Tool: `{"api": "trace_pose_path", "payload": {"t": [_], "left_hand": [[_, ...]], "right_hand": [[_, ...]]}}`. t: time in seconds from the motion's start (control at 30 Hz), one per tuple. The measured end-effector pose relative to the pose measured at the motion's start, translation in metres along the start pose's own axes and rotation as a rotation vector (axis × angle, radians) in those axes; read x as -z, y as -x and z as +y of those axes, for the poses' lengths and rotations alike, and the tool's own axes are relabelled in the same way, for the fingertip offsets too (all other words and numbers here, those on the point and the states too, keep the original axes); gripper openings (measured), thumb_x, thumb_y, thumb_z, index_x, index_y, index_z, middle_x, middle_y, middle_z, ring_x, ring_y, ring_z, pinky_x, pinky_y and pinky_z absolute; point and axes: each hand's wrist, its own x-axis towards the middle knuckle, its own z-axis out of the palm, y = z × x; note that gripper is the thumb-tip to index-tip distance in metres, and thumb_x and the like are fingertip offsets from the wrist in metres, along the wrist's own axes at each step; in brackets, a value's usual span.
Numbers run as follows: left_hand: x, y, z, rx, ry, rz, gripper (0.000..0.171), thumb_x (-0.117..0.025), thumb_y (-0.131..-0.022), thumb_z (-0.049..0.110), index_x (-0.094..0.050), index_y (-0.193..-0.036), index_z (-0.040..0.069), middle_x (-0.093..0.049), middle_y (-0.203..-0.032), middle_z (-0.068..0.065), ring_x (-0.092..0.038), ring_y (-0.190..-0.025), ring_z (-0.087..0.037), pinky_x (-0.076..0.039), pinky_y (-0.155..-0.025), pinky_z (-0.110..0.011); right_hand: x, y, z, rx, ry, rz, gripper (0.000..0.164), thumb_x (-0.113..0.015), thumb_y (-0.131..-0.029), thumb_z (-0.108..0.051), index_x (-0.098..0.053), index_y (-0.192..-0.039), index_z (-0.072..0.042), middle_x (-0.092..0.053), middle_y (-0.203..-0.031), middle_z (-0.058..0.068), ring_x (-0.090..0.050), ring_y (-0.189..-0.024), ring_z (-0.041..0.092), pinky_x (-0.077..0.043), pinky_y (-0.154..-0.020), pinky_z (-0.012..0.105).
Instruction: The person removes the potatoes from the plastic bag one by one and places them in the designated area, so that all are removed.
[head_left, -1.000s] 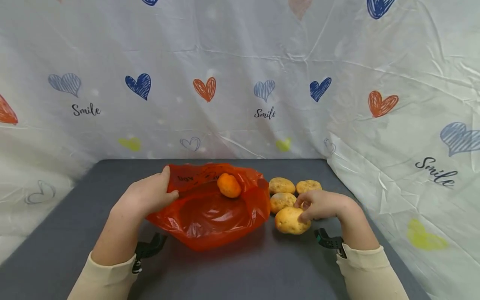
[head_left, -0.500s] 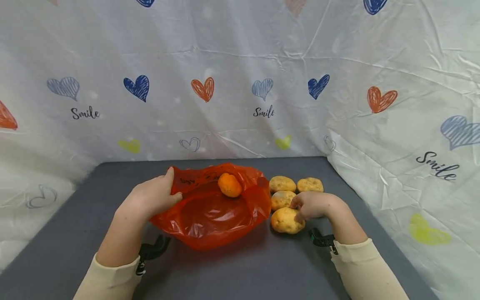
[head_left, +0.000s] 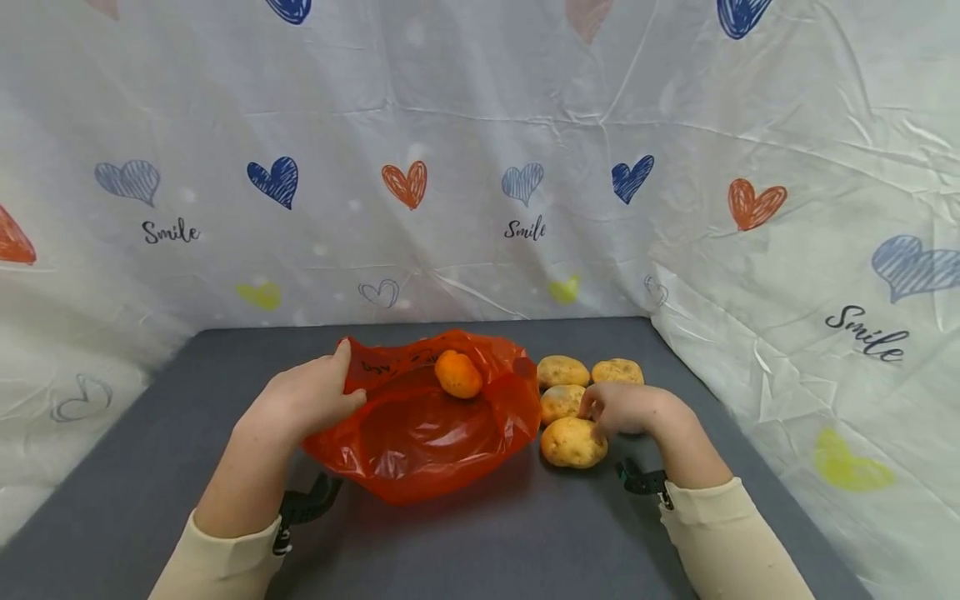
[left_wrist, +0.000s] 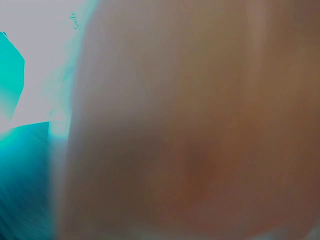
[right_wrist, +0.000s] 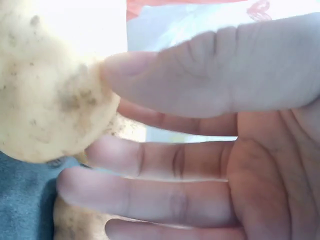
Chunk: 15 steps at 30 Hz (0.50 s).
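In the head view my left hand (head_left: 311, 396) grips the left rim of a red plastic bag (head_left: 420, 467), which gapes towards me. A lumpy, orange-looking round thing (head_left: 458, 374) lies at the bag's far side; its kind is unclear. My right hand (head_left: 626, 408) is beside the nearest potato (head_left: 573, 442), which rests on the table. In the right wrist view the thumb tip touches that potato's edge (right_wrist: 65, 95), and the other fingers stretch out nearly straight. Only blurred skin of the left hand (left_wrist: 190, 110) fills most of the left wrist view.
Other potatoes cluster just right of the bag: one at the back (head_left: 562, 372), another behind my right hand (head_left: 617, 372), and one in between (head_left: 562, 403). A grey table (head_left: 465, 550) lies under everything. White sheeting (head_left: 450, 100) printed with hearts hangs behind and to the right.
My right hand has moved left with the potato, which now sits closer to the bag and the other potatoes. The thumb lies less far over it. The left hand keeps hold of the bag.
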Motion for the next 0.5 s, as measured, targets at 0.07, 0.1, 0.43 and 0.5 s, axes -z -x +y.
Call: {"api": "trace_pose_path", "payload": {"t": [0.07, 0.1, 0.43, 0.5], "left_hand": [[0.0, 0.001, 0.0, 0.0, 0.0, 0.004, 0.089, -0.064, -0.098, 0.031, -0.015, -0.157, -0.015, -0.039, -0.153, -0.034, -0.045, -0.137, -0.048, -0.041, -0.106, -0.063], [0.0, 0.001, 0.0, -0.001, 0.0, 0.006, 0.089, -0.064, -0.098, 0.031, -0.015, -0.156, -0.015, -0.039, -0.153, -0.034, -0.045, -0.137, -0.048, -0.041, -0.106, -0.063], [-0.001, 0.0, -0.001, -0.008, 0.01, -0.009, 0.09, -0.064, -0.098, 0.031, -0.014, -0.158, -0.014, -0.039, -0.154, -0.033, -0.048, -0.135, -0.047, -0.045, -0.103, -0.062], [-0.001, 0.001, 0.0, -0.023, 0.011, -0.005, 0.089, -0.064, -0.098, 0.03, -0.015, -0.158, -0.013, -0.04, -0.154, -0.033, -0.05, -0.133, -0.046, -0.047, -0.1, -0.061]], "right_hand": [[0.002, 0.001, 0.0, 0.012, -0.001, 0.013, 0.031, -0.072, -0.085, 0.001, -0.065, -0.114, -0.003, -0.062, -0.089, 0.008, -0.055, -0.074, 0.02, -0.044, -0.066, 0.033], [0.004, 0.002, 0.0, 0.021, 0.003, 0.02, 0.03, -0.072, -0.086, 0.0, -0.065, -0.115, -0.003, -0.061, -0.089, 0.008, -0.054, -0.075, 0.02, -0.044, -0.066, 0.033], [0.017, 0.018, -0.005, 0.197, 0.122, 0.281, 0.021, -0.07, -0.097, -0.018, -0.067, -0.114, -0.007, -0.066, -0.097, 0.0, -0.06, -0.087, 0.017, -0.05, -0.076, 0.038], [0.018, 0.021, -0.008, 0.236, 0.12, 0.37, 0.02, -0.068, -0.098, -0.018, -0.068, -0.115, -0.008, -0.067, -0.102, 0.001, -0.063, -0.09, 0.019, -0.053, -0.078, 0.04]]}}
